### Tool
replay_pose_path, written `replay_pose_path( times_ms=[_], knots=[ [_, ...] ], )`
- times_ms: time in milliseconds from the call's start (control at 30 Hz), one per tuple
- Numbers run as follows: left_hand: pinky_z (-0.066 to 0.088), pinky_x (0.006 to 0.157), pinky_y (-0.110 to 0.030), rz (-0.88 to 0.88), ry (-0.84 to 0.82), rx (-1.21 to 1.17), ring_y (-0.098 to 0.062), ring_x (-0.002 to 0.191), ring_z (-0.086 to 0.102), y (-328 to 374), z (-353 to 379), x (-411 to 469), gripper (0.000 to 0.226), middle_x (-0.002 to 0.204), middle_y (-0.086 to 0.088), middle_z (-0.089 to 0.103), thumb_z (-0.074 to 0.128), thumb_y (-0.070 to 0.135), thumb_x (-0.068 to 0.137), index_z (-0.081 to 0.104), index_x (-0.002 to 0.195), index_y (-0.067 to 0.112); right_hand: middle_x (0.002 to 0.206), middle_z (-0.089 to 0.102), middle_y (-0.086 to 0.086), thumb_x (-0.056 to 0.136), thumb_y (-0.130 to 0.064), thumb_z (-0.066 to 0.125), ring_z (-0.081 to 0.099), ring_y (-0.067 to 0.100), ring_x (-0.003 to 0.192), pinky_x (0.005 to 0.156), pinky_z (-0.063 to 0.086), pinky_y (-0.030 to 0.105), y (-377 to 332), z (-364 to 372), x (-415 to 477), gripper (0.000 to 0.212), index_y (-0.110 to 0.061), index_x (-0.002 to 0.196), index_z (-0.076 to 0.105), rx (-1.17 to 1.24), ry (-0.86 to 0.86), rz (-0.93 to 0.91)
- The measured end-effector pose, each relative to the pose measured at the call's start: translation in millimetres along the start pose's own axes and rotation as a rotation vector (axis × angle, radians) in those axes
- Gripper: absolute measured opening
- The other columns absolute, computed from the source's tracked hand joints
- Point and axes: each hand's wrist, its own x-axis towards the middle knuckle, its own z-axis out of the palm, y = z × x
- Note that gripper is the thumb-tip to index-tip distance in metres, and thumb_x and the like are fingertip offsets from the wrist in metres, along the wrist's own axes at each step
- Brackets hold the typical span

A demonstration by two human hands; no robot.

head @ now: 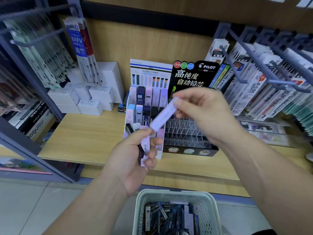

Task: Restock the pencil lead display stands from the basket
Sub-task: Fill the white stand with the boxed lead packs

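Observation:
My right hand [199, 114] pinches a pale lilac lead case [163, 115] by its upper end, holding it slanted in front of the stands. My left hand [133, 156] grips a small bundle of lead cases [144, 146], pink and black, just below it. Behind them on the wooden shelf stands a white tiered lead stand [145, 97] with pastel and dark cases in its rows. Beside it, on the right, a black Pilot stand [189, 133] shows bare clear slots. The pale green basket [176, 194] of dark lead cases sits at the bottom centre.
White boxes [89, 97] are stacked on the shelf [88, 133] at the left. Pen refills hang on hooks at the left [42, 60] and at the right [264, 78]. Grey floor tiles lie below the shelf edge.

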Motion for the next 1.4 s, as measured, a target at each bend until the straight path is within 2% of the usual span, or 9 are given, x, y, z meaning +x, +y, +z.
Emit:
replay_pose_path(
  times_ms=[133,233,300,367,433,733,900,1100,1400],
  knots=[
    [0.031,0.041,-0.02,0.024,0.022,-0.064,-0.013,0.049,0.041,7.0,-5.6,2.7,0.019,0.071,-0.009,0.063,0.055,0.014,0.092,0.063,0.108,0.009,0.083,0.075,0.0,0.091,-0.007,0.074,0.073,0.017,0.072,0.075,0.062,0.031,-15.0,-1.6,45.6,0.012,-0.014,0.101,0.076,-0.33,0.118,-0.178],
    [0.032,0.04,-0.019,0.05,0.03,-0.083,-0.012,0.047,0.042,10.8,-6.0,3.0,0.019,0.069,-0.008,0.063,0.054,0.014,0.093,0.063,0.109,0.01,0.085,0.069,-0.013,0.091,-0.016,0.074,0.065,-0.004,0.073,0.075,0.053,0.011,-15.7,5.0,71.6,0.017,-0.014,0.107,0.077,-0.604,0.118,-0.286],
    [0.033,0.039,-0.019,0.055,0.039,-0.092,-0.012,0.046,0.043,12.8,-6.5,3.0,0.019,0.069,-0.008,0.063,0.055,0.015,0.093,0.064,0.109,0.01,0.085,0.067,-0.012,0.091,-0.018,0.074,0.06,-0.009,0.072,0.071,0.045,0.001,-12.5,10.9,80.5,0.017,-0.014,0.107,0.077,-0.715,0.088,-0.309],
    [0.033,0.04,-0.019,0.055,0.042,-0.089,-0.013,0.047,0.043,14.2,-7.7,2.6,0.02,0.069,-0.008,0.064,0.055,0.015,0.093,0.065,0.11,0.01,0.09,0.072,-0.005,0.092,-0.018,0.072,0.063,-0.001,0.076,0.076,0.049,0.009,-6.9,16.2,84.6,0.016,-0.014,0.107,0.077,-0.787,0.055,-0.329],
    [0.034,0.04,-0.02,0.053,0.042,-0.084,-0.013,0.047,0.044,15.5,-9.2,1.9,0.022,0.071,-0.008,0.065,0.056,0.015,0.093,0.065,0.112,0.009,0.095,0.075,0.001,0.092,-0.017,0.07,0.068,0.012,0.084,0.084,0.056,0.03,0.3,20.4,87.6,0.016,-0.014,0.106,0.077,-0.856,0.032,-0.344],
    [0.035,0.04,-0.02,0.066,0.062,-0.117,-0.013,0.045,0.044,21.5,-10.6,-3.2,0.02,0.072,-0.009,0.067,0.057,0.015,0.093,0.065,0.111,0.01,0.1,0.072,0.007,0.092,-0.013,0.069,0.067,0.022,0.089,0.086,0.053,0.036,10.2,32.8,93.9,0.017,-0.01,0.107,0.076,-0.897,0.029,-0.396],
    [0.033,0.04,-0.02,0.083,0.06,-0.107,-0.013,0.045,0.044,22.5,-8.9,-5.5,0.017,0.074,-0.009,0.069,0.055,0.014,0.094,0.063,0.109,0.012,0.101,0.07,0.008,0.09,-0.016,0.072,0.065,0.027,0.09,0.079,0.047,0.03,18.6,37.1,100.2,0.015,-0.012,0.103,0.078,-1.048,-0.041,-0.43],
    [0.036,0.042,-0.022,0.141,0.071,-0.088,-0.016,0.045,0.047,23.8,-6.8,-8.9,0.005,0.08,-0.015,0.073,0.052,0.009,0.094,0.056,0.096,0.008,0.098,0.07,0.004,0.088,-0.021,0.075,0.065,0.025,0.089,0.08,0.053,0.038,17.5,41.5,98.9,0.013,-0.014,0.098,0.076,-1.099,0.016,-0.442],
    [0.047,0.046,-0.022,0.129,0.043,-0.101,-0.015,0.052,0.06,24.7,-8.1,-11.6,0.014,0.087,-0.016,0.075,0.059,0.014,0.096,0.062,0.105,0.004,0.093,0.074,0.005,0.085,-0.008,0.076,0.066,0.022,0.085,0.08,0.053,0.035,24.9,33.9,91.1,0.007,-0.01,0.091,0.079,-0.919,0.07,-0.468]
  ],
)
